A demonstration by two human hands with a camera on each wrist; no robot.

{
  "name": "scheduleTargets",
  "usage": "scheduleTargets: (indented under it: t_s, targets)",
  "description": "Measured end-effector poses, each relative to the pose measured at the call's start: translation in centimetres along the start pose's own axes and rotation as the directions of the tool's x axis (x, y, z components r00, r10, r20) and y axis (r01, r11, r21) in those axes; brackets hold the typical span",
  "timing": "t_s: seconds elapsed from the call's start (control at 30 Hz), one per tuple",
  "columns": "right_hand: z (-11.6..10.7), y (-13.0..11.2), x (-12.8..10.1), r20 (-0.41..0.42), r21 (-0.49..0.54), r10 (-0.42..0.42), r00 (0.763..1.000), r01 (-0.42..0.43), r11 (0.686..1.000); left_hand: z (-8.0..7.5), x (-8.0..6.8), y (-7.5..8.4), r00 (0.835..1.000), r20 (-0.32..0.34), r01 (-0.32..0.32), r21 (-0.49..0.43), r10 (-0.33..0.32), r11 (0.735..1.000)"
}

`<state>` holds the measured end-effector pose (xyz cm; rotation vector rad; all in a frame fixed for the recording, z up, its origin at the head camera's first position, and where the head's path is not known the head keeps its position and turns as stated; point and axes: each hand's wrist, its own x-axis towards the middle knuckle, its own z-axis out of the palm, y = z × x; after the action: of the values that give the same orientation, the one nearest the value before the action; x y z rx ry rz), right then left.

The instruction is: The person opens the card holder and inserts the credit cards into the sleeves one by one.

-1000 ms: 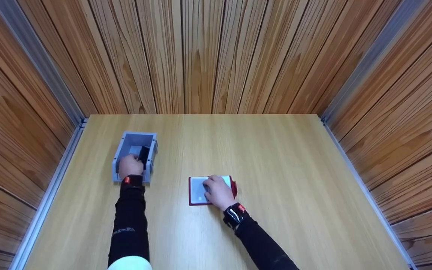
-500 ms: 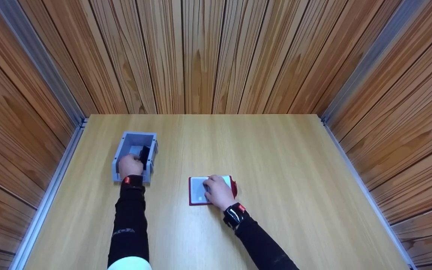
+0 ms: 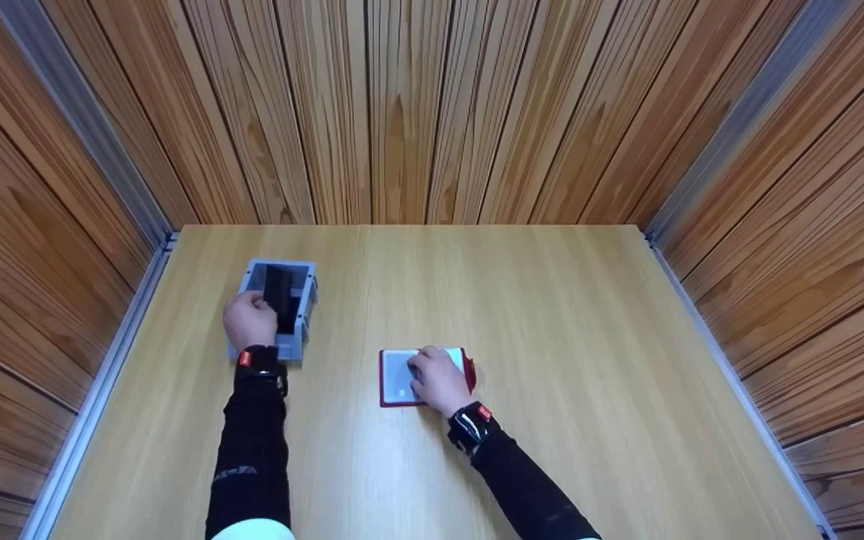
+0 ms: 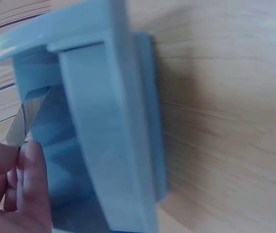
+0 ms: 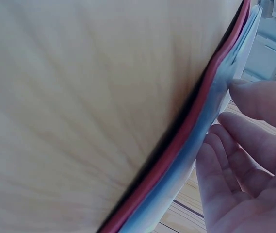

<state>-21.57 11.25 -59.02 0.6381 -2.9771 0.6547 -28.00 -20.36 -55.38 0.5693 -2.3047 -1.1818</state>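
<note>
- Nearest the person, on the light wooden table [image 3: 552, 337], the right hand [image 3: 438, 381] rests on a flat red-edged tray with a pale grey top [image 3: 396, 379]; its fingers lie loosely bent over the far edge of the tray, pressing rather than pinching, and the right wrist view shows the fingertips [image 5: 244, 97] against the grey layer above the red rim.
- Farther off and to the left, the left hand [image 3: 250, 320] pinches a thin black rectangular card [image 3: 278, 289] between thumb and fingers, holding it upright over the small blue-grey plastic bin [image 3: 304, 300], partly within its walls.
- The step in hand looks like moving the black card at the bin while the other hand steadies the tray; the next move would call for a firm pinch and a clean path past the bin's wall.
- Both black sleeves carry wrist straps with small red tags [image 3: 484, 412]; their writing is too small to read, as is the faint print on the left sleeve.
- Beyond the table stand wood-panelled walls [image 3: 402, 112].
</note>
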Motion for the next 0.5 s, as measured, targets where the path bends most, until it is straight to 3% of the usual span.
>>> scheduleTargets:
  t_s: [0.17, 0.5]
  targets:
    - [0.0, 0.0, 0.0, -0.006, 0.002, -0.007, 1.0, 0.007, 1.0, -0.4, 0.1, 1.2, 0.999, -0.029, 0.018, -0.069, -0.02, 0.997]
    - [0.1, 0.1, 0.0, -0.015, 0.015, -0.001, 1.0, 0.001, 1.0, -1.1, -1.2, 3.4, 0.997, 0.043, 0.067, -0.169, -0.061, 0.983]
